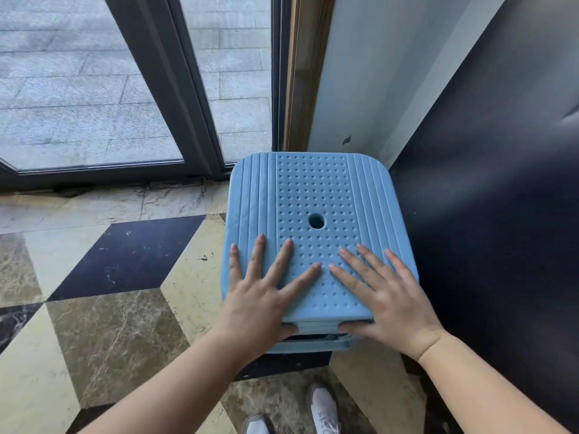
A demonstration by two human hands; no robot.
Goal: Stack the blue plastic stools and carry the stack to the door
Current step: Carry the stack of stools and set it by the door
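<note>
A stack of blue plastic stools (316, 195) stands on the floor in the corner beside the glass door (125, 89). The top seat is dotted, with ribbed sides and a round hole in the middle. Rims of lower stools show under its near edge. My left hand (260, 296) lies flat on the near left part of the seat, fingers spread, thumb hooked under the front rim. My right hand (385, 292) rests the same way on the near right part, its thumb under the rim too.
A dark panel (501, 198) rises right of the stack, with a pale wall (360, 73) and wooden door frame (300, 73) behind it. The patterned marble floor (109, 277) stretches to the left. My shoes (322, 408) stand just behind the stack.
</note>
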